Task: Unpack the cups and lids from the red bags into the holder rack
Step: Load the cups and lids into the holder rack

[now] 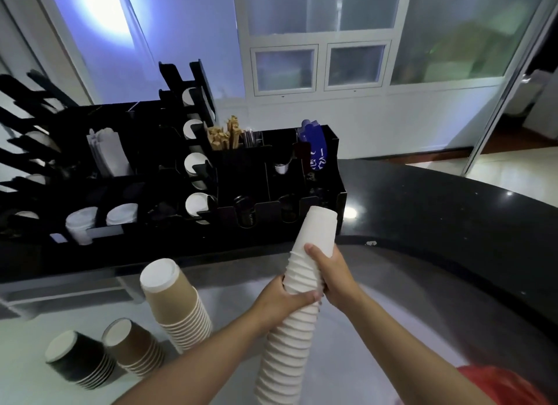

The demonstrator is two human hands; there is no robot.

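Both hands grip a tall stack of white cups point(297, 287) held tilted over the worktop point(422, 217), the left hand point(282, 302) just below the right hand point(330, 273), its top close before the black holder rack point(241, 175)

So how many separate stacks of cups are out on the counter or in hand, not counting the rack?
4. White stack held by both hands; tall tan stack, short brown stack and black stack standing on the counter. More may be hidden.
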